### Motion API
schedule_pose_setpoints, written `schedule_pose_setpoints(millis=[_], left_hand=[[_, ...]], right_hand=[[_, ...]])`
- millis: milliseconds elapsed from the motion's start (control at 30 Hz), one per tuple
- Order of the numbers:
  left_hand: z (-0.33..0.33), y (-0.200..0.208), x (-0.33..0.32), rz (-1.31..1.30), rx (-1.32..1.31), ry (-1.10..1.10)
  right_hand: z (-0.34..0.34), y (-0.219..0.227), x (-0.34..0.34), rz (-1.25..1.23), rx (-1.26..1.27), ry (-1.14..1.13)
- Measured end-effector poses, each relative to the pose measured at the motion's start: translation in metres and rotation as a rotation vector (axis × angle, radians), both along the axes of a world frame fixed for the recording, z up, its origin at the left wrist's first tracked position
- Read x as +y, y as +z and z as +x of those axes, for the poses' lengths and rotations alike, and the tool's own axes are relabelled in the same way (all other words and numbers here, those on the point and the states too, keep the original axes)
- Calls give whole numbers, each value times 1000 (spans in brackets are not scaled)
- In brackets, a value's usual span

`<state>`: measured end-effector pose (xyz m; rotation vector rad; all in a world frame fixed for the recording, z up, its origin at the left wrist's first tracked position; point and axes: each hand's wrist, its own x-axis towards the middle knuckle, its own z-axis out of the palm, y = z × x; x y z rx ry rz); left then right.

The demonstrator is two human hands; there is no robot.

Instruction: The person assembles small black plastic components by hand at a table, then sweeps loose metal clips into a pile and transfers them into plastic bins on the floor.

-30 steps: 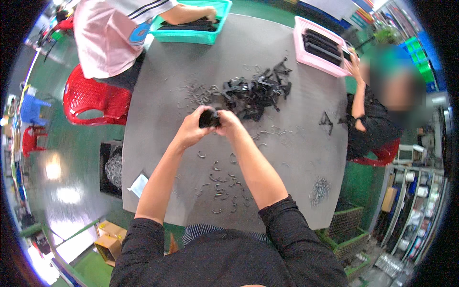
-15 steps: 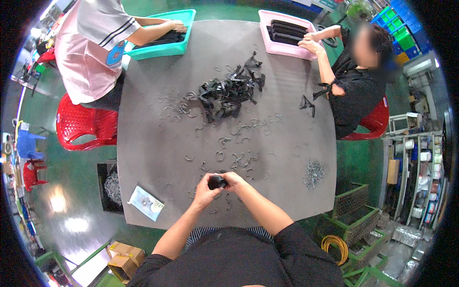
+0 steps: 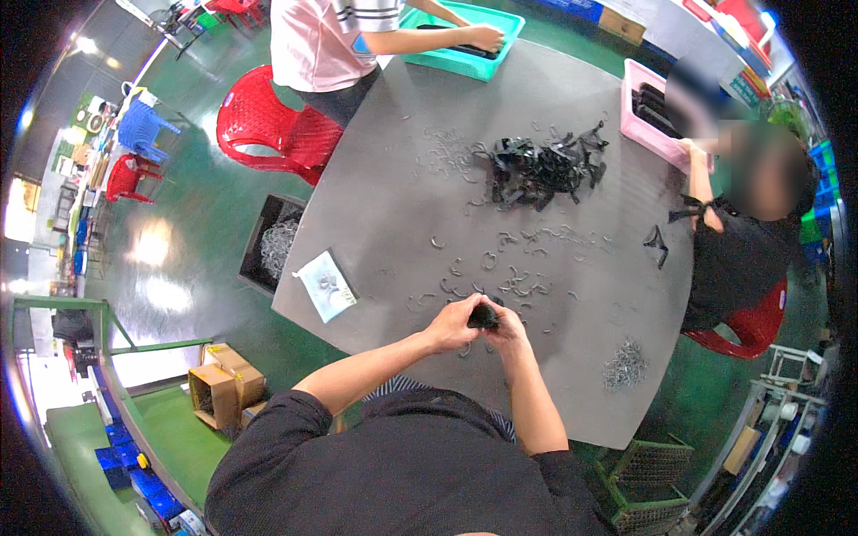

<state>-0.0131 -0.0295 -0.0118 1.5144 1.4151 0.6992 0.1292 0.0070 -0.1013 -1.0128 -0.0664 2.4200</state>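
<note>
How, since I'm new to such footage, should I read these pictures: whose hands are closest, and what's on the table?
No machine here: the left hand and right hand are a person's own. A wide camera worn on the head looks down, so straight edges bend. Together the hands hold a black object, its shape unclear. On the grey table lie a pile of black pieces, scattered curved bits and a pale packet. Farther off are a green basket and a pink basket.

"How does the left forearm (image 3: 368, 366) lie?"
"Slanting forward and inward at a low angle. The right forearm (image 3: 538, 402) stands steeper, leaning slightly left."
"And the left hand (image 3: 452, 327)?"
"Curled in a grip, close beside the right hand (image 3: 509, 330), curled likewise."
</note>
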Motion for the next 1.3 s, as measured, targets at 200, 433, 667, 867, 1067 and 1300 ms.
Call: schedule_pose_setpoints(millis=[200, 433, 667, 867, 1067, 1300], left_hand=[[15, 1, -31, -41, -19, -9], [12, 3, -59, -141, 14, 43], [1, 11, -51, -47, -10, 124], [-27, 21, 4, 50, -134, 190], [-67, 29, 61, 31, -294, 360], [-120, 32, 129, 97, -437, 502]], right_hand=[[17, 15, -24, -70, -95, 80], [12, 12, -45, -64, -109, 137], [-7, 14, -18, 69, -166, 260], [-37, 53, 46, 205, -121, 207], [-31, 78, 80, 254, 52, 80], [14, 30, 60, 53, -85, 6]])
